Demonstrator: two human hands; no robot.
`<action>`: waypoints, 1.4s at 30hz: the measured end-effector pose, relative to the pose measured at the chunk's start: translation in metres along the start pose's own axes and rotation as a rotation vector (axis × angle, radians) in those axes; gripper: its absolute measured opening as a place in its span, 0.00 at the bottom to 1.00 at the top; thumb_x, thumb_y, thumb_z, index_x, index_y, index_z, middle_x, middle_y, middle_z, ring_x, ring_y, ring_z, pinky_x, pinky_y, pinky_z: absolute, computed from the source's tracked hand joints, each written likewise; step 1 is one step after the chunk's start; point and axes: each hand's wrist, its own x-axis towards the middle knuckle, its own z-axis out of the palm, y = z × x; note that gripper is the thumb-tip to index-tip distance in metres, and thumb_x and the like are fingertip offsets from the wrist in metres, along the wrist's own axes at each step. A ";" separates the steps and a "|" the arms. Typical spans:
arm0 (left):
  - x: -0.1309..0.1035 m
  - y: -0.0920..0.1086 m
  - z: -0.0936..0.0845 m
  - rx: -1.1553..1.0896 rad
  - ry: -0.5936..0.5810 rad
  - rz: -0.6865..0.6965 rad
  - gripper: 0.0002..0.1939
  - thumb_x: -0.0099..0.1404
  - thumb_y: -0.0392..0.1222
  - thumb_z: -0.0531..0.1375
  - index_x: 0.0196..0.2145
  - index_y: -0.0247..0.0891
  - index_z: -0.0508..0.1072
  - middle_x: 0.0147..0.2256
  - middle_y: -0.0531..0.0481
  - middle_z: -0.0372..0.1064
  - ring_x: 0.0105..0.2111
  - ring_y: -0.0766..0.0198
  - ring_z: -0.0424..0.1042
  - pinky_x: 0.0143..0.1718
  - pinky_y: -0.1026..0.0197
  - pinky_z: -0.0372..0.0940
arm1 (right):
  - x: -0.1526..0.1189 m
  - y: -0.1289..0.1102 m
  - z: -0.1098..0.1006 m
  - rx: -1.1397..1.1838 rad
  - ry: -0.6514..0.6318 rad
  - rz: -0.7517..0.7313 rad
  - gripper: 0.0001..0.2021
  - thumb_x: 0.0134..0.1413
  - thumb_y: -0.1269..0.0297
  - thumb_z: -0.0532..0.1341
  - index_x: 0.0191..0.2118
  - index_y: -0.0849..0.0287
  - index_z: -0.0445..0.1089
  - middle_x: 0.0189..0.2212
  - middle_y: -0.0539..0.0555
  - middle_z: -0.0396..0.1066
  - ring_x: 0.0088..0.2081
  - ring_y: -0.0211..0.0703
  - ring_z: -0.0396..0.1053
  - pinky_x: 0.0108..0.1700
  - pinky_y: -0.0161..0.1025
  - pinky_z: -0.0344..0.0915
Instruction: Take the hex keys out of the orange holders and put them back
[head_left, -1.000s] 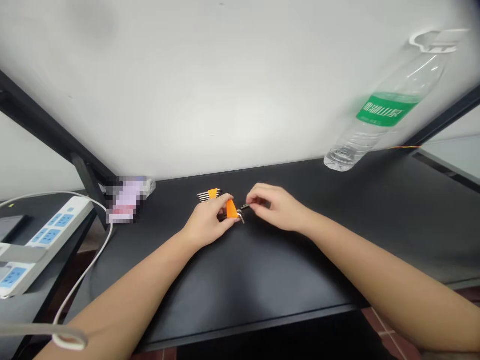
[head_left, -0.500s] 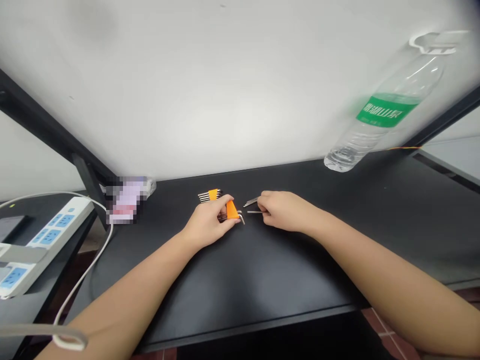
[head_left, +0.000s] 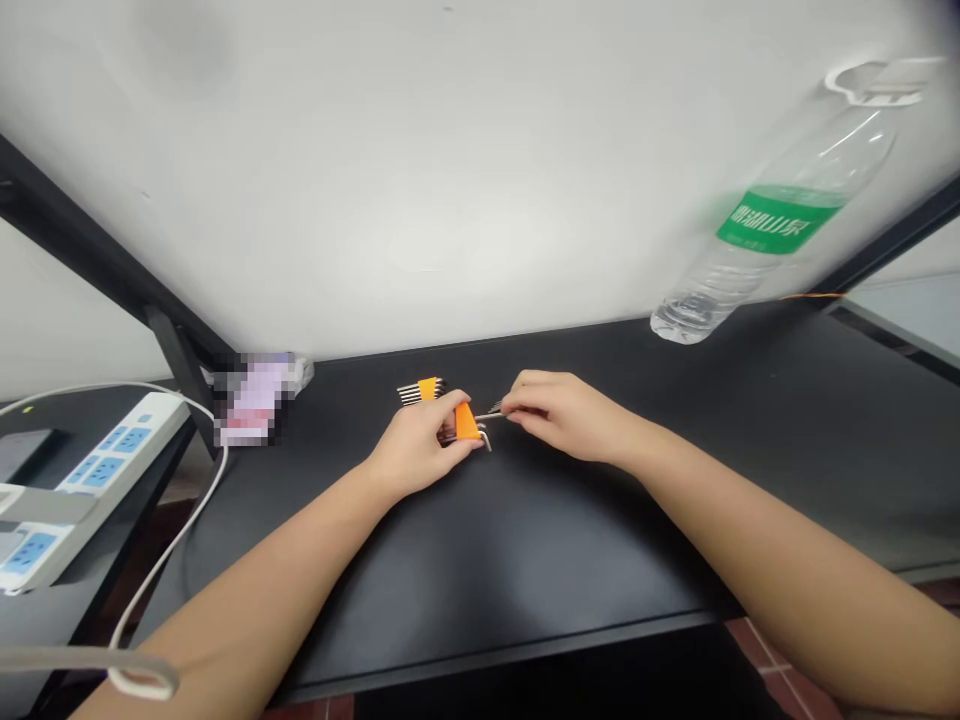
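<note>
My left hand point(head_left: 418, 447) is closed round an orange hex key holder point(head_left: 466, 422), thumb and fingers on its two ends. Bent metal hex keys stick out of the holder's right side. In a pinch, my right hand point(head_left: 559, 412) grips a hex key point(head_left: 491, 415), whose left end meets the holder's right edge. More thin key ends show by the right fingertips, partly hidden. Just behind the left hand, a second orange holder point(head_left: 427, 388) lies on the black table point(head_left: 480, 560) with several hex keys in it.
A large clear bottle point(head_left: 776, 220) with a green label stands at the back right against the white wall. To the left are a blurred-out packet point(head_left: 259, 400), a white power strip point(head_left: 90, 480) and a looping white cable point(head_left: 169, 545). Black frame bars point(head_left: 97, 235) rise on both sides.
My right hand has shifted slightly left, bringing a hex key's end to the orange holder. The left hand keeps its hold in nearly the same place.
</note>
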 end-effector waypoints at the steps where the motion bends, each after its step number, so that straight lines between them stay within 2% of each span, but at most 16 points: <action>1: 0.000 0.000 0.000 -0.006 -0.005 0.007 0.20 0.66 0.49 0.65 0.52 0.45 0.67 0.29 0.58 0.69 0.28 0.66 0.69 0.34 0.63 0.65 | 0.000 -0.001 0.001 0.004 -0.002 -0.010 0.10 0.66 0.70 0.58 0.44 0.55 0.77 0.40 0.55 0.72 0.37 0.42 0.70 0.41 0.39 0.66; 8: -0.001 0.001 0.001 -0.050 0.022 0.039 0.19 0.65 0.50 0.66 0.51 0.45 0.67 0.39 0.54 0.74 0.36 0.64 0.74 0.41 0.62 0.69 | 0.004 -0.014 0.011 -0.007 -0.057 -0.025 0.10 0.66 0.70 0.57 0.42 0.57 0.77 0.38 0.55 0.72 0.37 0.42 0.70 0.42 0.40 0.67; 13: -0.001 0.001 0.000 -0.046 0.007 0.028 0.18 0.65 0.48 0.65 0.50 0.45 0.68 0.34 0.55 0.74 0.34 0.64 0.74 0.40 0.62 0.69 | 0.001 -0.011 -0.006 -0.027 0.029 0.021 0.09 0.66 0.69 0.57 0.42 0.57 0.77 0.39 0.56 0.73 0.37 0.43 0.70 0.41 0.40 0.67; 16: 0.000 0.001 0.000 -0.027 0.012 0.020 0.19 0.65 0.47 0.65 0.51 0.45 0.68 0.32 0.57 0.72 0.31 0.65 0.72 0.39 0.62 0.69 | 0.000 -0.009 -0.012 0.007 0.031 0.027 0.10 0.66 0.67 0.58 0.42 0.56 0.77 0.39 0.56 0.73 0.37 0.43 0.71 0.40 0.40 0.67; 26: -0.001 -0.002 0.001 -0.023 0.013 0.013 0.19 0.64 0.49 0.65 0.51 0.44 0.69 0.36 0.54 0.74 0.34 0.64 0.74 0.40 0.62 0.70 | -0.001 -0.011 -0.006 0.007 0.008 0.019 0.11 0.67 0.66 0.57 0.44 0.55 0.79 0.40 0.56 0.73 0.37 0.43 0.71 0.42 0.41 0.68; 36: -0.001 -0.002 0.000 0.043 -0.013 0.074 0.20 0.66 0.49 0.64 0.53 0.44 0.69 0.38 0.50 0.75 0.39 0.58 0.75 0.43 0.58 0.70 | 0.002 -0.016 -0.006 0.051 0.007 0.125 0.09 0.64 0.69 0.59 0.40 0.55 0.79 0.38 0.54 0.74 0.38 0.43 0.71 0.42 0.40 0.67; 42: -0.001 -0.001 -0.001 0.025 0.001 0.073 0.20 0.64 0.51 0.65 0.52 0.44 0.70 0.37 0.50 0.75 0.37 0.59 0.74 0.40 0.60 0.70 | 0.002 -0.023 -0.001 0.039 0.021 0.118 0.10 0.65 0.69 0.58 0.40 0.56 0.79 0.38 0.55 0.73 0.37 0.42 0.71 0.42 0.41 0.67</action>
